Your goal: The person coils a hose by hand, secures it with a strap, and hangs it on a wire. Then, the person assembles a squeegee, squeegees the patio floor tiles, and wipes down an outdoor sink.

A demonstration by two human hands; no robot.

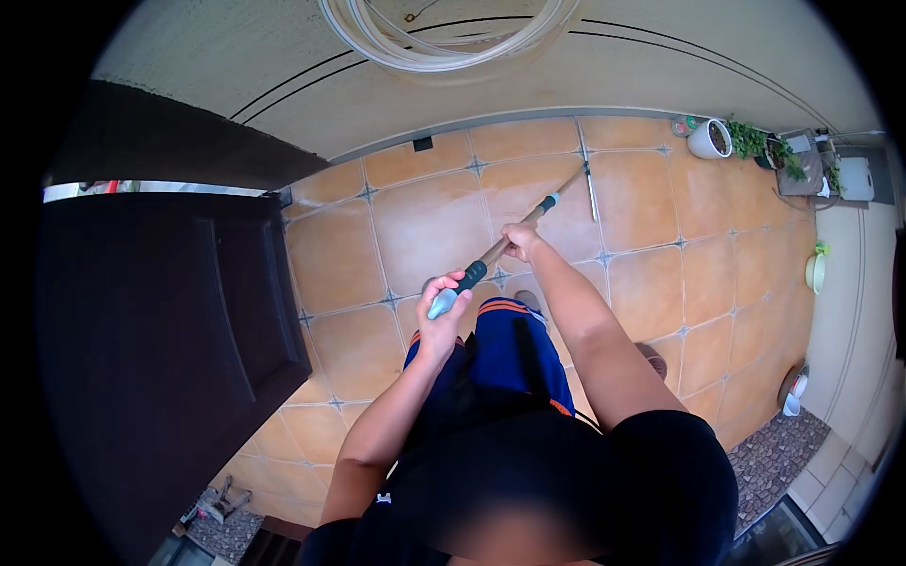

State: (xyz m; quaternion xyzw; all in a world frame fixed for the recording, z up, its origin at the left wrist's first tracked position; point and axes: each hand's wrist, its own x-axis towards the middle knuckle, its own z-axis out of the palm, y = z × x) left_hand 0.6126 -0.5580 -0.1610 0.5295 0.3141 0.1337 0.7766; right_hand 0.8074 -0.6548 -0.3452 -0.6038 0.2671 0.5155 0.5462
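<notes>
A long-handled floor squeegee point(569, 181) slants away from me across the tiled floor point(415, 229), its thin straight blade lying on the tiles near the far wall. Wrapped around the dark grip at the top of the pole is my left hand point(442, 316), just below the pale rounded end cap. Further down, my right hand point(519, 242) is closed around the brown section of the pole. Wet-looking streaks show on the tiles left of the blade.
A dark door point(170, 311) stands at the left. Coiled white hose point(453, 58) hangs on the far wall. Along the right are a white plant pot point(708, 140), leafy plants point(747, 141), a pale green basin point(816, 274) and a stony mat point(774, 457). A drain point(423, 144) lies by the wall.
</notes>
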